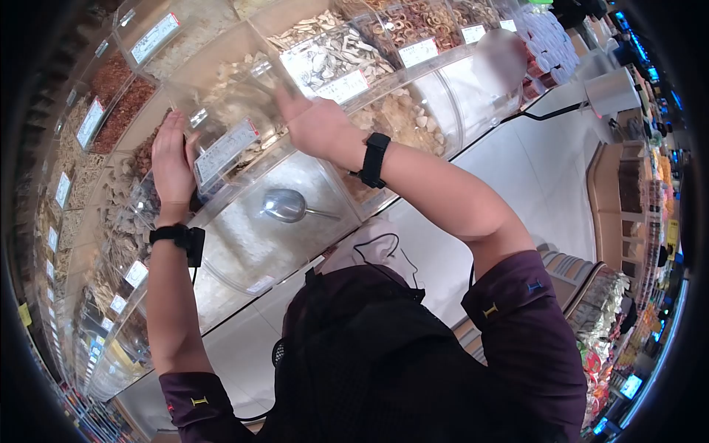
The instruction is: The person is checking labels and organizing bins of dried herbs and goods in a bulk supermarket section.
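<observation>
My left hand (171, 164) lies with its fingers stretched out at the left edge of a clear lid (193, 161) that carries a price label (227, 151). The thumb stands apart from the fingers. My right hand (316, 127) reaches over the front edge of the bin of pale dried pieces (229, 87), right of the label. Its fingers are smeared by motion, and whether they hold something cannot be made out. Below both hands, a metal scoop (285, 205) rests in a bin of white granular goods (247, 229).
Bins of dried white slices (332, 57), reddish goods (127, 103) and pale yellowish pieces (402, 122) surround the hands. A roll of clear bags (611, 91) sits on a black holder at the right. Wrapped goods (602, 310) stand at the lower right.
</observation>
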Available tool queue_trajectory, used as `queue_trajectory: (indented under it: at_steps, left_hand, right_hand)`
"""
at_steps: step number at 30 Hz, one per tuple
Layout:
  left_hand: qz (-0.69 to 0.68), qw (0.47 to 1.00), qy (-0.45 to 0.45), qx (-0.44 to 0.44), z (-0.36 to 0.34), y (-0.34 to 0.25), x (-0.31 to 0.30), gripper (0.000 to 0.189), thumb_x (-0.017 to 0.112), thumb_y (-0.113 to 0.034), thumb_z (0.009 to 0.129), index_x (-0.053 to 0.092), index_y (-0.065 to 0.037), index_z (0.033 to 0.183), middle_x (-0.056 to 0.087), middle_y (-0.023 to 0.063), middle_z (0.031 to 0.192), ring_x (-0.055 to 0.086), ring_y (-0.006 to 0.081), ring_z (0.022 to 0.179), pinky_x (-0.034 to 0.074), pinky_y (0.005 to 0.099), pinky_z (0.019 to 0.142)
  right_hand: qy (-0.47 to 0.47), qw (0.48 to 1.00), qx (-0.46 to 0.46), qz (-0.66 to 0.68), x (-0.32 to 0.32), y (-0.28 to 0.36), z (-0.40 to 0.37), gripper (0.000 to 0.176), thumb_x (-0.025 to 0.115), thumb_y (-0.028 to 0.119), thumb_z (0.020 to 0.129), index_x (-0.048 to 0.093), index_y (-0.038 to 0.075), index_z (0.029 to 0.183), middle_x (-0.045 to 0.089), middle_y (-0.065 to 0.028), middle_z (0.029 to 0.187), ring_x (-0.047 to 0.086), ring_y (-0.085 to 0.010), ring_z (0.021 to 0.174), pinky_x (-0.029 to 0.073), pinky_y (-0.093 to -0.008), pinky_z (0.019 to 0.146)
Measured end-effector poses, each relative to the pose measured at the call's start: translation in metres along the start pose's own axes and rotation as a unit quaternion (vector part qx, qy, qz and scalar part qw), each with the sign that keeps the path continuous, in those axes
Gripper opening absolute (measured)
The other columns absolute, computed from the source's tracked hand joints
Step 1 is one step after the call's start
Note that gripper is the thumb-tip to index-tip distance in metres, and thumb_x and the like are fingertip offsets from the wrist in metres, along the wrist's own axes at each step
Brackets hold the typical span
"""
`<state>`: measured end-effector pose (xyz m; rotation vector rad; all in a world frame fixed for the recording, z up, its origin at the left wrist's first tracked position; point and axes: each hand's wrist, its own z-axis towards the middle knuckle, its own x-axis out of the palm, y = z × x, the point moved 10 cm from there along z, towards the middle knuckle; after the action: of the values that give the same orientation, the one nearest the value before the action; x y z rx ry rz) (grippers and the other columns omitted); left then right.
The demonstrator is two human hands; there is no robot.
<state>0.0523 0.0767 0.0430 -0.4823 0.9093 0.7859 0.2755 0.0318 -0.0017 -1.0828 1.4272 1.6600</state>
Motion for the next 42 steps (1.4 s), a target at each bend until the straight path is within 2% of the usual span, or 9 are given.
queue_trajectory:
  at_steps: [5, 9, 20, 26, 28, 31, 38, 40, 42]
  left_hand:
    - [-0.071, 0.997, -0.013, -0.004, 0.002, -0.004, -0.011, 0.042, 0.064, -0.004, 0.091, 0.06, 0.001, 0.133, 0.062, 0.0199, 0.136, 0.056, 0.0393, 0.128, 0.042, 0.0459, 0.112]
    - [-0.043, 0.999, -0.016, -0.005, 0.003, -0.007, -0.013, 0.04, 0.068, -0.021, 0.093, 0.061, -0.002, 0.128, 0.061, 0.017, 0.137, 0.054, 0.0357, 0.131, 0.042, 0.0465, 0.111]
    - [-0.004, 0.999, -0.033, -0.008, -0.002, 0.0, -0.016, 0.05, 0.067, -0.032, 0.094, 0.059, 0.001, 0.131, 0.062, 0.0156, 0.136, 0.054, 0.031, 0.132, 0.039, 0.0444, 0.115]
    - [-0.01, 0.999, -0.033, -0.013, -0.003, -0.001, -0.017, 0.05, 0.065, -0.033, 0.095, 0.059, 0.0, 0.132, 0.06, 0.0158, 0.137, 0.054, 0.0314, 0.132, 0.039, 0.0447, 0.115]
    - [-0.014, 0.999, -0.033, -0.011, -0.003, -0.001, -0.016, 0.05, 0.064, -0.033, 0.096, 0.059, 0.0, 0.132, 0.06, 0.0159, 0.137, 0.054, 0.032, 0.132, 0.039, 0.0449, 0.115]
    - [-0.021, 0.999, -0.038, -0.013, -0.005, -0.001, -0.017, 0.049, 0.064, -0.033, 0.096, 0.059, 0.0, 0.132, 0.06, 0.0162, 0.138, 0.053, 0.0327, 0.132, 0.039, 0.0452, 0.116]
    - [-0.021, 0.999, -0.036, -0.014, -0.004, -0.001, -0.019, 0.047, 0.064, -0.032, 0.097, 0.059, 0.0, 0.132, 0.059, 0.0169, 0.138, 0.053, 0.0332, 0.131, 0.038, 0.0453, 0.116]
    - [-0.014, 0.999, -0.031, -0.006, -0.004, -0.003, -0.019, 0.047, 0.064, -0.032, 0.096, 0.059, 0.0, 0.132, 0.059, 0.0169, 0.138, 0.054, 0.0331, 0.131, 0.038, 0.0452, 0.116]
    - [-0.013, 0.999, -0.032, -0.007, -0.004, -0.003, -0.02, 0.047, 0.064, -0.032, 0.096, 0.059, 0.0, 0.132, 0.059, 0.0168, 0.138, 0.054, 0.033, 0.131, 0.038, 0.0452, 0.116]
  right_hand:
    - [-0.024, 0.999, 0.028, 0.002, 0.004, 0.002, 0.003, 0.03, 0.048, 0.007, 0.093, 0.052, -0.005, 0.12, 0.072, -0.0226, 0.089, 0.072, -0.0399, 0.082, 0.058, -0.0492, 0.067]
    - [-0.063, 0.994, 0.016, -0.094, -0.003, 0.014, 0.004, 0.049, 0.048, 0.007, 0.094, 0.044, -0.004, 0.142, 0.071, -0.0208, 0.087, 0.072, -0.0383, 0.08, 0.058, -0.0508, 0.066]
    - [-0.169, 0.98, -0.007, -0.102, 0.019, 0.024, 0.056, 0.051, 0.061, 0.019, 0.092, 0.047, 0.003, 0.139, 0.071, -0.0222, 0.096, 0.071, -0.0406, 0.089, 0.057, -0.0503, 0.074]
    - [-0.105, 0.989, 0.103, 0.023, 0.017, 0.004, 0.042, 0.072, 0.076, 0.029, 0.082, 0.045, 0.002, 0.141, 0.07, -0.0228, 0.087, 0.068, -0.0425, 0.087, 0.054, -0.0489, 0.072]
    - [-0.182, 0.981, -0.062, -0.018, 0.005, 0.03, 0.039, 0.074, 0.076, 0.03, 0.083, 0.044, -0.001, 0.141, 0.07, -0.0241, 0.086, 0.068, -0.0446, 0.086, 0.053, -0.0506, 0.071]
    - [-0.103, 0.994, 0.016, 0.004, 0.019, 0.016, 0.05, 0.073, 0.075, 0.029, 0.083, 0.044, -0.005, 0.14, 0.07, -0.026, 0.088, 0.067, -0.0456, 0.089, 0.053, -0.0517, 0.073]
    - [-0.125, 0.985, -0.074, -0.093, 0.025, 0.009, 0.067, 0.071, 0.073, 0.029, 0.085, 0.045, -0.004, 0.14, 0.069, -0.0266, 0.087, 0.068, -0.0442, 0.089, 0.054, -0.0524, 0.075]
    - [-0.061, 0.993, 0.004, -0.099, 0.02, 0.01, 0.067, 0.043, 0.057, 0.015, 0.094, 0.052, -0.003, 0.133, 0.07, -0.0256, 0.096, 0.07, -0.0409, 0.096, 0.056, -0.047, 0.091]
    - [-0.035, 0.993, 0.02, -0.111, 0.026, 0.006, 0.073, 0.039, 0.055, 0.013, 0.095, 0.054, -0.002, 0.131, 0.07, -0.0251, 0.096, 0.071, -0.0401, 0.094, 0.057, -0.0478, 0.085]
